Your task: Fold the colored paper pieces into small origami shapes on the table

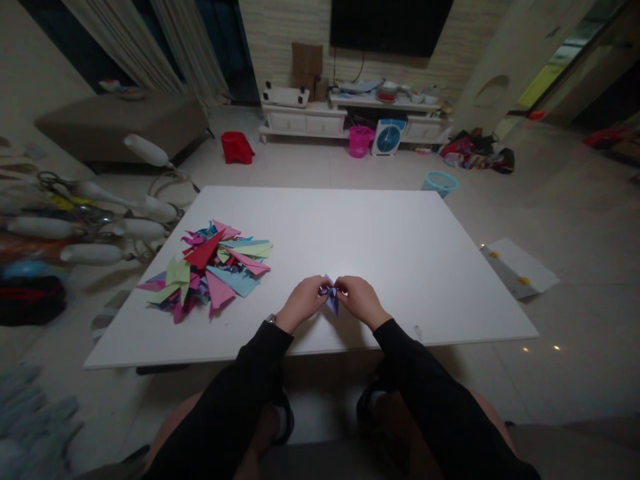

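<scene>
Between my two hands is a small folded piece of purple paper (332, 303), with pointed ends above and below my fingers. My left hand (306, 300) pinches its left side, and a watch or bracelet shows at that wrist. The right side is pinched by my right hand (361, 298). Both hands are just over the near part of the white table (370, 233). To the left lies a heap of folded paper shapes (220, 288) in pink, red, green, blue and purple; several have long pointed ends.
Beyond the table stand a red stool (237, 147), a pink bin (360, 141), a blue fan (389, 137) and a light blue basket (441, 183). A lamp with several white shades (95, 253) is beside the table's left edge. A white board (523, 268) lies at the right.
</scene>
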`<state>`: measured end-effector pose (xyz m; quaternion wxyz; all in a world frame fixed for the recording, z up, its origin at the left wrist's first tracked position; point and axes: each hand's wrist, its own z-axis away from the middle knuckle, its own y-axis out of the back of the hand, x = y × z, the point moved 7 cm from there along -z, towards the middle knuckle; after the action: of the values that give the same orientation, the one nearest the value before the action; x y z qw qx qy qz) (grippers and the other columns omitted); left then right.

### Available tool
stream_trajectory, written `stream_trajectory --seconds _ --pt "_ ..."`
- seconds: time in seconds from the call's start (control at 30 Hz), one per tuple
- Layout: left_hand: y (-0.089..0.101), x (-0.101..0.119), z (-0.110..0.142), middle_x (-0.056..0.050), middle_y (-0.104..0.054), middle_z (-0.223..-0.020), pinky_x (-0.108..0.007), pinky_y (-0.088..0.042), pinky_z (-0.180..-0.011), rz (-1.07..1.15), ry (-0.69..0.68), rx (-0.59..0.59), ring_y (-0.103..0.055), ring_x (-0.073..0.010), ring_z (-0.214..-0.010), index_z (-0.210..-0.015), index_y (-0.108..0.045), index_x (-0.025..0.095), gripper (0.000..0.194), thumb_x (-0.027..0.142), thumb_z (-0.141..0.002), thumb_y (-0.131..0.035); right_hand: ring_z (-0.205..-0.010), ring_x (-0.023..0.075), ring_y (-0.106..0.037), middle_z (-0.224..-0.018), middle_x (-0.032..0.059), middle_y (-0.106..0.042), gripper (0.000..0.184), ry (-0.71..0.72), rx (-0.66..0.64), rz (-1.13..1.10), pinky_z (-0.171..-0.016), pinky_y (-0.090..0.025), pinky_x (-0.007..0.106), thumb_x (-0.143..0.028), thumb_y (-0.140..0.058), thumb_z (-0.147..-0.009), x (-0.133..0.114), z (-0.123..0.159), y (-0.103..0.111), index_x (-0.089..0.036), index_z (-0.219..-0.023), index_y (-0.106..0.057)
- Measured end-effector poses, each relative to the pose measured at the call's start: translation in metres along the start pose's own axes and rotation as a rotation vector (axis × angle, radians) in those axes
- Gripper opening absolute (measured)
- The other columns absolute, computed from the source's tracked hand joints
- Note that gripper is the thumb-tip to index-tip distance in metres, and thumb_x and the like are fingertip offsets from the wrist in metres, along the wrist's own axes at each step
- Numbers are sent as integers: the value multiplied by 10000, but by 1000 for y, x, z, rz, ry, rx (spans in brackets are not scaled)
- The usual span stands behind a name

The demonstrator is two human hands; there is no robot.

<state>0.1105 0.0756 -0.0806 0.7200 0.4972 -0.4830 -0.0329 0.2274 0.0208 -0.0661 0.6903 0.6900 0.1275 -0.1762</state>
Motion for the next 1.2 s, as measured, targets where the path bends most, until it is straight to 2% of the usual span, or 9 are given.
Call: stream_trajectory --seconds 0.2,0.4,0.57,0.7,0.83,0.97,1.1,1.2 --pt "-4 2 0 -42 -730 -952 -262 -472 -830 -62 -40 5 -649 -176 -891 -941 -724 185 183 112 -822 -605 -885 200 -670 -938 22 -760 264 -56 -52 1 -744 -434 283 -147 -586 -854 4 2 3 -253 -1073 -686" --pt "-13 1 10 -48 -743 -923 -282 -488 -814 -91 -30 -56 -665 -189 -858 -902 -755 196 199 100 -791 -621 -960 208 -671 -1021 35 -755 273 -91 -132 83 -775 -436 285 -157 -532 -885 2 6 -1 -258 -1076 -698" --pt "-9 5 18 -50 -742 -887 -285 -497 -816 -111 -52 -76 -668 -187 -830 -857 -779 195 209 81 -775 -624 -972 209 -668 -1032 33 -746 322 -54 -219 116 -755 -430 284 -102 -517 -859 -2 12 -6 -270 -1058 -707" --pt "-7 6 21 -52 -730 -888 -271 -496 -805 -132 -82 -110 -659 -178 -813 -849 -789 198 247 52 -757 -611 -995 217 -659 -1065 44 -735 314 -56 -205 120 -768 -432 296 -96 -524 -839 -5 10 0 -249 -1052 -696" --pt "-10 4 18 -66 -725 -886 -273 -494 -804 -164 -97 -156 -655 -185 -816 -840 -795 188 236 62 -757 -614 -1035 216 -640 -1195 64 -690 380 -53 -136 99 -803 -445 307 -87 -533 -829 -13 6 9 -231 -1165 -637" --pt "-18 6 12 -78 -728 -859 -271 -490 -802 -174 -117 -199 -661 -192 -823 -828 -794 170 216 71 -770 -611 -1091 225 -625 -1201 76 -691 361 -10 -211 98 -861 -448 312 -100 -551 -843 -12 11 -3 -211 -1175 -641" --pt "-26 8 9 -94 -712 -850 -283 -485 -789 -241 -156 -240 -656 -210 -836 -799 -788 162 194 85 -777 -611 -1110 227 -623 -1194 90 -699 318 18 -298 128 -894 -443 307 -130 -521 -895 1 15 -23 -192 -1174 -658" --pt "-28 4 9 -91 -710 -894 -279 -484 -788 -239 -160 -261 -651 -208 -851 -871 -785 171 194 91 -761 -646 -1093 234 -633 -1182 104 -705 306 8 -338 165 -885 -444 308 -158 -507 -916 9 13 -30 -185 -1172 -671"
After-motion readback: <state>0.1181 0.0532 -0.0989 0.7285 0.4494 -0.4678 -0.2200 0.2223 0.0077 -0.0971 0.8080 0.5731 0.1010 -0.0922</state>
